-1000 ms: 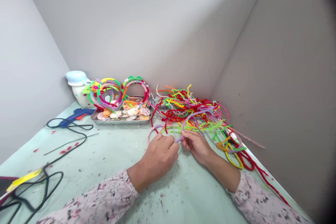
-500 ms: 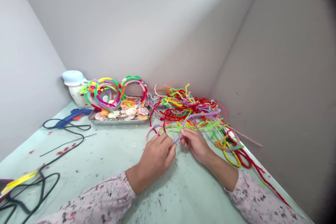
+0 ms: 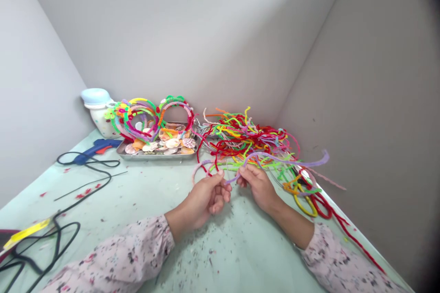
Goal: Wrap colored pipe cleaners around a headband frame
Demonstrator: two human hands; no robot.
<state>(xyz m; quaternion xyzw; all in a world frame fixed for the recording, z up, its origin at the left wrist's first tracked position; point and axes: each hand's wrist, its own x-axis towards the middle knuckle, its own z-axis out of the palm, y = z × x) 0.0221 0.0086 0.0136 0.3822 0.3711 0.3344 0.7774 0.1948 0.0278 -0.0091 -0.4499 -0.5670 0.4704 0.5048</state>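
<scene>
My left hand (image 3: 206,197) is closed in a pinch on a pink headband (image 3: 202,167) and on the near end of a lilac pipe cleaner (image 3: 285,161). Close beside it, my right hand (image 3: 256,185) pinches the same lilac pipe cleaner, whose free end arcs up and away to the right. Both hands are lifted a little above the pale green table (image 3: 144,201), just in front of a tangled heap of coloured pipe cleaners (image 3: 247,139).
A metal tray (image 3: 156,154) of seashells with decorated headbands (image 3: 151,116) leaning on it stands at the back. A white jar (image 3: 98,110), a blue glue gun (image 3: 96,147) and black cables (image 3: 65,219) lie left. Yellow and red hoops (image 3: 311,203) lie right, by the wall.
Both hands have lifted off the table and the left has turned palm up. The lilac pipe cleaner came out of the heap, its free end now swinging right.
</scene>
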